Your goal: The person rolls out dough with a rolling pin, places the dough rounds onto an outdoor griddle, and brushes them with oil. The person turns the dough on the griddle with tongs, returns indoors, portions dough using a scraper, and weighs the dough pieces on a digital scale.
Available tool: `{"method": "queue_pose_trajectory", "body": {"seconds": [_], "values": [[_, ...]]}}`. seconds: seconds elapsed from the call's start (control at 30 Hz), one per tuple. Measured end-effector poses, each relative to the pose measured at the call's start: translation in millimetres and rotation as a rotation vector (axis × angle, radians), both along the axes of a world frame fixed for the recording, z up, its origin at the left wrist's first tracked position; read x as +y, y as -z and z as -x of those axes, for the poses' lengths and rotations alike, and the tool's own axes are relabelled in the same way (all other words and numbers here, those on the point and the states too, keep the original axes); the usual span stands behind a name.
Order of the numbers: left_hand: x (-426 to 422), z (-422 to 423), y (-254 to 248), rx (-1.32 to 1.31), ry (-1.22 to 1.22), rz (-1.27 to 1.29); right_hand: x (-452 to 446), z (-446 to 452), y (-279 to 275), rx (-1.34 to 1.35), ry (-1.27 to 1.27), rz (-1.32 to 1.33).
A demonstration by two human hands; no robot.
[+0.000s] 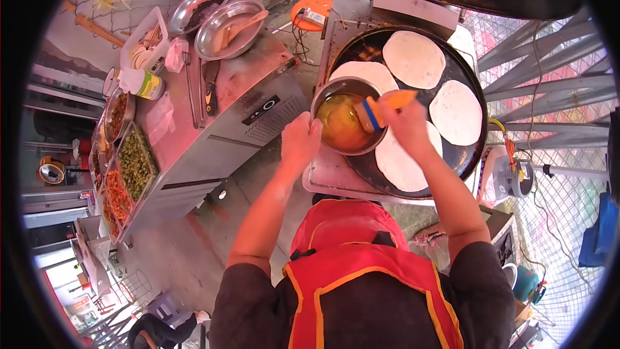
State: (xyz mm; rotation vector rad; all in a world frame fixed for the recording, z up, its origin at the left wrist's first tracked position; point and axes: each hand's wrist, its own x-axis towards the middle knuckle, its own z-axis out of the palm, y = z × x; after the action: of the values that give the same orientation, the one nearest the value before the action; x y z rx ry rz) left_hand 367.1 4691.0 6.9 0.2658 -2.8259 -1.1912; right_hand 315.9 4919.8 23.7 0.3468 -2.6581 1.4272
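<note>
Wide head-worn view, facing steeply down

One camera looks forward and down from the wearer's head, its rounded field dark at the corners. The red apron (pixel 361 255) is nearest; left hand (pixel 301 139), pot (pixel 345 84) and right hand (pixel 403 119) sit mid-frame, farther below.

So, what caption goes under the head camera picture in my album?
Left hand on a metal bowl, right hand holding a brush inside, by four dough rounds on a black griddle.
</note>
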Motion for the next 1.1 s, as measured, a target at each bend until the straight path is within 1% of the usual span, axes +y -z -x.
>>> {"method": "queue_pose_trajectory", "body": {"seconds": [0.03, 0.07, 0.13, 0.23, 0.3, 0.33, 0.37, 0.4, 0.47, 0.57, 0.6, 0.63, 0.67, 0.7, 0.73, 0.77, 0.8, 0.87, 0.9, 0.93, 0.97, 1.0, 1.07, 1.1], "values": [[1, 0, 1, -0.003, -0.001, 0.004, 16, -2, -2, -0.2, 0.07, 0.281], [0, 1, 2, -0.006, 0.001, 0.01, 28, -5, -4, -0.288, 0.133, 0.621], [-4, 2, 8, -0.014, 0.002, -0.004, 62, -12, 3, -0.315, 0.246, 0.908], [-16, 2, 24, -0.007, -0.005, -0.024, 104, -30, 40, -0.413, 0.367, 1.005], [-25, -1, 27, 0.04, -0.012, 0.013, 122, -41, 83, -0.481, 0.399, 0.919], [-29, -3, 27, 0.013, -0.037, -0.04, 132, -46, 109, -0.515, 0.411, 0.876], [-33, -5, 27, -0.015, -0.064, -0.092, 150, -45, 136, -0.447, 0.413, 0.768], [-38, -7, 27, -0.044, -0.092, -0.142, 173, -38, 159, -0.343, 0.493, 0.647], [-49, -10, 31, -0.033, -0.102, -0.144, 202, -23, 148, -0.334, 0.667, 0.465], [-55, -14, 28, -0.012, -0.12, -0.203, 183, -11, 127, 0.096, 0.556, -0.175], [-55, -14, 26, -0.002, -0.124, -0.234, 163, -13, 135, 0.131, 0.446, -0.214], [-56, -14, 27, -0.004, -0.126, -0.233, 138, -19, 132, 0.152, 0.255, -0.221], [-58, -14, 27, -0.011, -0.127, -0.232, 114, -27, 147, 0.333, 0.103, -0.268], [-58, -16, 28, -0.019, -0.127, -0.229, 88, -51, 155, 0.157, -0.034, -0.38], [-57, -16, 26, -0.026, -0.13, -0.257, 53, -72, 112, 0.276, -0.133, -0.294], [-55, -17, 23, -0.034, -0.133, -0.284, 42, -92, 117, 0.322, -0.217, -0.359], [-53, -19, 20, -0.046, -0.136, -0.312, 33, -109, 101, 0.214, -0.222, -0.339], [-52, -19, 18, -0.053, -0.123, -0.343, 46, -134, 94, -0.024, -0.017, -0.084], [-51, -19, 18, -0.055, -0.12, -0.36, 63, -136, 101, -0.12, 0.17, 0.021], [-51, -19, 19, -0.059, -0.111, -0.357, 89, -137, 115, -0.216, 0.359, 0.128], [-50, -18, 19, -0.062, -0.098, -0.354, 130, -135, 145, -0.318, 0.53, 0.207], [-51, -17, 19, -0.066, -0.085, -0.349, 162, -131, 140, -0.334, 0.636, 0.287], [-52, -14, 23, -0.068, -0.063, -0.345, 205, -131, 123, -0.289, 0.72, 0.305], [-51, -14, 25, -0.07, -0.053, -0.342, 206, -128, 112, -0.175, 0.707, 0.156]]}}
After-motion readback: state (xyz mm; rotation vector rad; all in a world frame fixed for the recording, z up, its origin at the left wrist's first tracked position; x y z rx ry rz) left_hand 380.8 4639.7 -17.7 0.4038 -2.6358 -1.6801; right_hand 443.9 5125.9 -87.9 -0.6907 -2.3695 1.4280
